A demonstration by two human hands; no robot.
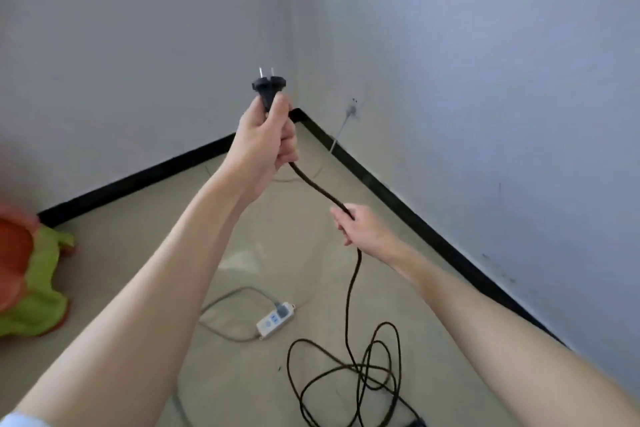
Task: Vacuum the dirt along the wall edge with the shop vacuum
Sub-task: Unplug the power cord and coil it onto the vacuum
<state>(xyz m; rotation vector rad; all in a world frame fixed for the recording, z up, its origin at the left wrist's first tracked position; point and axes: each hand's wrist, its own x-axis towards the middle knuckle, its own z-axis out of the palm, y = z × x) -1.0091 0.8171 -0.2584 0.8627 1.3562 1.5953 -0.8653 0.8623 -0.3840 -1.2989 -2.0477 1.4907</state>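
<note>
My left hand (265,142) grips a black power plug (268,87) just below its head, held up with the two metal prongs pointing upward. The black cord (349,302) runs down from that fist to my right hand (360,229), which pinches it lower down. Below my right hand the cord drops to the floor and lies in loose tangled loops at the lower middle. The vacuum itself is out of view.
A white power strip (275,320) with a grey cable lies on the beige floor under my arms. Black baseboard (398,198) lines both grey walls, which meet in a corner. A wall socket (352,110) with a thin cable sits on the right wall. A green and orange toy (31,274) stands at the left.
</note>
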